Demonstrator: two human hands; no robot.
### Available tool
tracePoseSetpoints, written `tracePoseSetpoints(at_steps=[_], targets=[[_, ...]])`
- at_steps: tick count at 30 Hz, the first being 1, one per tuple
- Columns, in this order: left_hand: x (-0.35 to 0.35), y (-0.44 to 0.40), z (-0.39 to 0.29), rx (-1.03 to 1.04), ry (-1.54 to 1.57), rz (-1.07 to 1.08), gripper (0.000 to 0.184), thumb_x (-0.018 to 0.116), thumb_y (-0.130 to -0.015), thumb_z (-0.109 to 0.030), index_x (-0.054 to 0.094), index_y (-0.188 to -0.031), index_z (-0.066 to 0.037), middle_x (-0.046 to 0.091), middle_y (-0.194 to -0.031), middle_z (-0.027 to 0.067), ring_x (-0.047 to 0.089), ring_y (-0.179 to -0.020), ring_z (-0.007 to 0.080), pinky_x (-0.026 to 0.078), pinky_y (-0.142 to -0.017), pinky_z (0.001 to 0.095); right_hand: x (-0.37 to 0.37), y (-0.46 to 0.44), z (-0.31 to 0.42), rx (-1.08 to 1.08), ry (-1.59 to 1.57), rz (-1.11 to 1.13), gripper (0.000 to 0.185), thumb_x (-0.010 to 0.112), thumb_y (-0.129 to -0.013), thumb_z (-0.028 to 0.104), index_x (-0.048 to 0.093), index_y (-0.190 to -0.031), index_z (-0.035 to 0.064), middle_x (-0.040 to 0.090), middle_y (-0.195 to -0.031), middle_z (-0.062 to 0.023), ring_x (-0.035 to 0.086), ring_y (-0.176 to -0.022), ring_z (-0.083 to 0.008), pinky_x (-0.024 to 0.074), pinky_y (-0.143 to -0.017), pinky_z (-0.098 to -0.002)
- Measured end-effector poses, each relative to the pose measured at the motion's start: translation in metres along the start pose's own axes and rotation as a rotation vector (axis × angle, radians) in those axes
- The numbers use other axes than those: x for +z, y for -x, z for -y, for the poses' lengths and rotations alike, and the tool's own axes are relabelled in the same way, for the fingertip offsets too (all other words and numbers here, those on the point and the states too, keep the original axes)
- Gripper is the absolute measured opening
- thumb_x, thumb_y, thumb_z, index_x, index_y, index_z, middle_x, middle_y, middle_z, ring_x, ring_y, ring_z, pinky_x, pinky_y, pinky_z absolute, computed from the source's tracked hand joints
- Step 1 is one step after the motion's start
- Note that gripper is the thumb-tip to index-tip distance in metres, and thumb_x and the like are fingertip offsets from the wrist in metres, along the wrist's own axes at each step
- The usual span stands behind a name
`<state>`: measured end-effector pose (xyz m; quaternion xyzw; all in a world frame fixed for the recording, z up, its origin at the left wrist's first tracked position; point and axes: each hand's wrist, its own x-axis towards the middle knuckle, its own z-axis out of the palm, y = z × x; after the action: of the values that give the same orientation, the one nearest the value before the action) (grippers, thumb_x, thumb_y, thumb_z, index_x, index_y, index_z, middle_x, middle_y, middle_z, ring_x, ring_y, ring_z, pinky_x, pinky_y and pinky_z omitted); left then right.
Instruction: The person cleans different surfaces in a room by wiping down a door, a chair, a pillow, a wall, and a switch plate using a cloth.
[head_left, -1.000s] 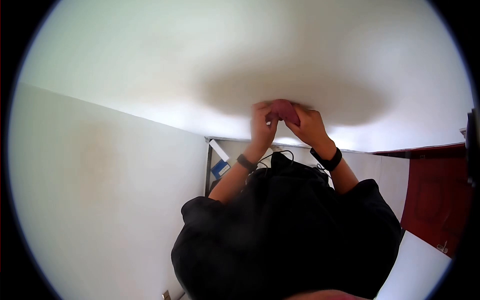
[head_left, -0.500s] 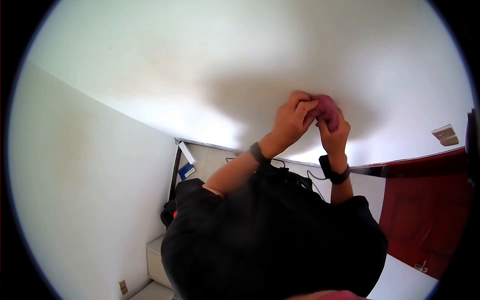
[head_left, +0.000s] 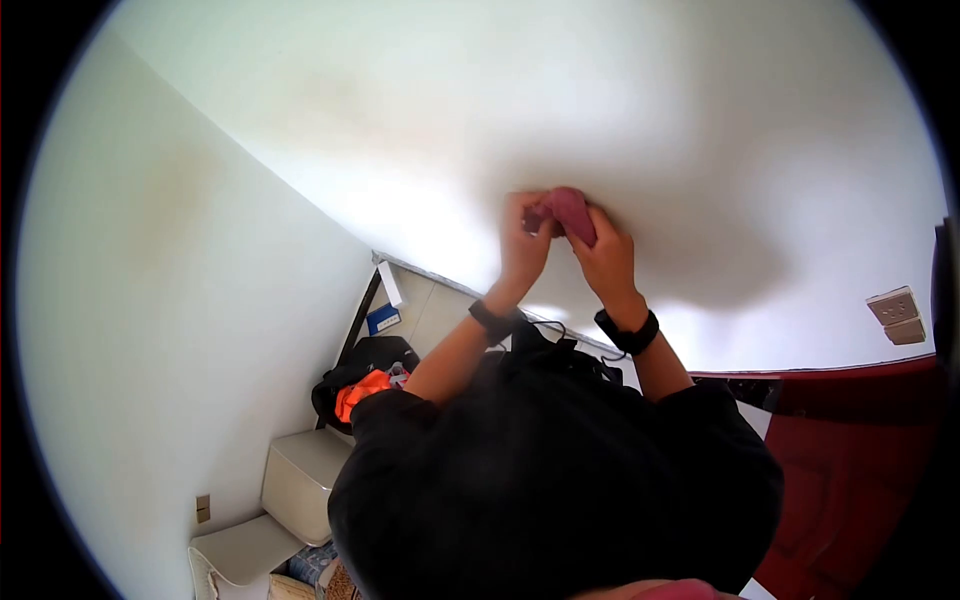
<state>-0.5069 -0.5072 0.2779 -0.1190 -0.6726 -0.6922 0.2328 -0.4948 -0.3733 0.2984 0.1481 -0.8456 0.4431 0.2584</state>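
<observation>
A bunched pink cloth (head_left: 572, 213) is held between both my hands, up by the white wall (head_left: 400, 110). My left hand (head_left: 524, 240), slightly blurred, has its fingers closed on the cloth's left part, where a darker fold hangs. On the other side my right hand (head_left: 610, 258) grips the cloth with the thumb in front and the fingers partly hidden behind it. Whether the cloth touches the wall I cannot tell. Each wrist wears a black band.
A wall socket (head_left: 897, 315) is at the right, above a dark red door (head_left: 840, 490). To the left are a black bag (head_left: 375, 358) with an orange item (head_left: 362, 395), a blue box (head_left: 383, 320) and a beige box (head_left: 300, 480) with open flaps below it.
Both hands have moved left in view with the cloth, which is now turned and bunched differently. The view has shifted, showing more of the orange item and boxes at the left.
</observation>
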Motion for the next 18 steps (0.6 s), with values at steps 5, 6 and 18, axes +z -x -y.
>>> tracePoseSetpoints(at_steps=[5,6,18], targets=[[0.008,-0.028,-0.035,0.196,-0.048,-0.12,0.025,0.057,-0.087,0.012,0.053,-0.107,-0.002,0.054,-0.103,0.009,0.062,-0.087,0.0168,0.057,-0.063,0.0266,-0.011,-0.036,0.032,-0.047,-0.039,-0.034,0.029,0.073,-0.079,0.016,0.065,-0.106,0.0079,0.067,-0.081,-0.0157,0.066,-0.071,-0.0343,0.0533,-0.063,-0.0389],[0.014,-0.03,-0.038,0.244,-0.069,-0.133,0.025,0.057,-0.087,0.012,0.053,-0.107,-0.002,0.053,-0.102,0.0088,0.061,-0.087,0.0166,0.057,-0.062,0.0268,-0.017,-0.038,0.035,-0.029,-0.06,-0.054,0.029,0.074,-0.079,0.017,0.066,-0.105,0.0079,0.067,-0.08,-0.0154,0.066,-0.07,-0.0342,0.0533,-0.063,-0.0387],[0.121,-0.018,-0.056,0.587,-0.216,0.22,0.036,0.076,-0.072,-0.002,0.063,-0.105,-0.01,0.057,-0.1,0.0075,0.062,-0.071,0.0237,0.051,-0.053,0.0326,-0.11,0.015,-0.032,0.291,-0.431,-0.407,0.018,0.064,-0.085,0.0,0.063,-0.102,-0.0031,0.068,-0.083,-0.0078,0.066,-0.071,-0.0129,0.054,-0.063,-0.0255]])
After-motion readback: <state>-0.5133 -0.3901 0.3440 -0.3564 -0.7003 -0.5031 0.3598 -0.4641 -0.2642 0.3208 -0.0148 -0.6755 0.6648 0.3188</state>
